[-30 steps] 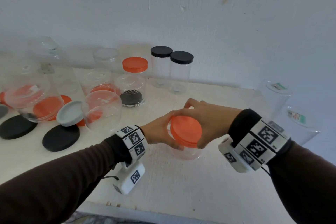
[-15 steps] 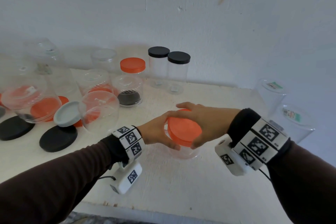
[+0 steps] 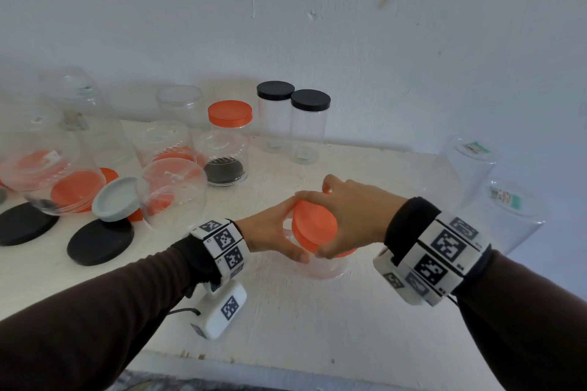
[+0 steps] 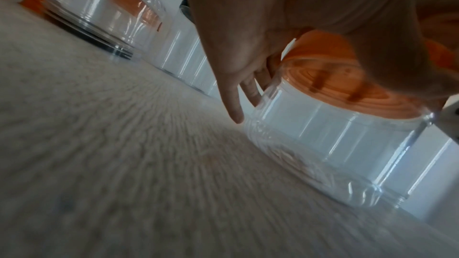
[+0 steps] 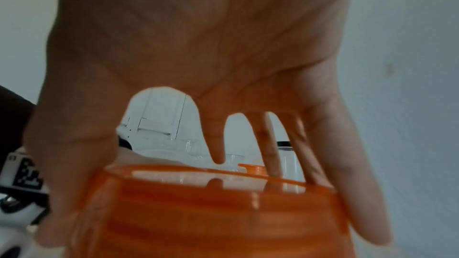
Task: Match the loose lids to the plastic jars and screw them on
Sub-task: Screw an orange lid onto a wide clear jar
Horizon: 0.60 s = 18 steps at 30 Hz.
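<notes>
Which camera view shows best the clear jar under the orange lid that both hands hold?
The left wrist view: the clear jar shows almost whole, its wall and base on the table. In the head view the hands and the orange lid cover most of it. The right wrist view shows the lid, hardly any jar.

White shelf [image 3: 317, 320], pale wall [image 3: 413, 41].
</notes>
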### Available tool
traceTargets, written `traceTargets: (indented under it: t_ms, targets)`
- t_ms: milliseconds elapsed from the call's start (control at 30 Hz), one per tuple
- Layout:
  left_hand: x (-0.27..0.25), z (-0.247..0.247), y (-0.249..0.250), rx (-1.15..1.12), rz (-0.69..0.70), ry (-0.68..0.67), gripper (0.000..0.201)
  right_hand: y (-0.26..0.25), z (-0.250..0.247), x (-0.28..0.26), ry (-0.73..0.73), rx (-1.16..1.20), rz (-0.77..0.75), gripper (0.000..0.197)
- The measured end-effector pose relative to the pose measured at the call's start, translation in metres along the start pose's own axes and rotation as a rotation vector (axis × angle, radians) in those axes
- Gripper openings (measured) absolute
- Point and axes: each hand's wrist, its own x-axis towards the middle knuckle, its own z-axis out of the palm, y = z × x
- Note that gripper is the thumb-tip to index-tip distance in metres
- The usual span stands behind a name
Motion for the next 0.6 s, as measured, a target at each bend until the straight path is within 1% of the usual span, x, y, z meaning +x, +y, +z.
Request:
traceTargets:
  t_ms: [67,167,233,300,367,467,533,600]
  targets:
    - [0.002,0.002,0.002,0.055,0.027,0.025,0.103,-0.001,0.0,0.0,-0.026,0.0,-0.003,0.089]
    - [0.001,0.002,0.003,0.079,0.021,0.08,0.105,-0.003,-0.002,0.0,-0.029,-0.003,-0.033,0.086]
    - [0.002,0.002,0.003,0.085,0.018,0.085,0.106,-0.002,-0.003,0.0,-0.024,-0.002,-0.049,0.085]
    - [0.002,0.001,0.004,0.089,0.016,0.082,0.101,-0.002,-0.003,0.001,-0.003,-0.013,-0.039,0.084]
    - [0.002,0.0,0.003,0.081,0.013,0.085,0.094,-0.002,-0.002,0.002,0.031,-0.031,-0.017,0.084]
    - [0.002,0.001,0.002,0.096,0.017,0.093,0.1,-0.007,0.003,0.001,0.097,-0.042,0.067,0.083]
    - [0.003,0.002,0.002,0.105,0.014,0.102,0.098,-0.012,0.006,0.001,0.145,-0.053,0.124,0.079]
    - [0.003,0.001,0.001,0.101,0.007,0.101,0.096,-0.017,0.008,0.0,0.154,-0.081,0.156,0.077]
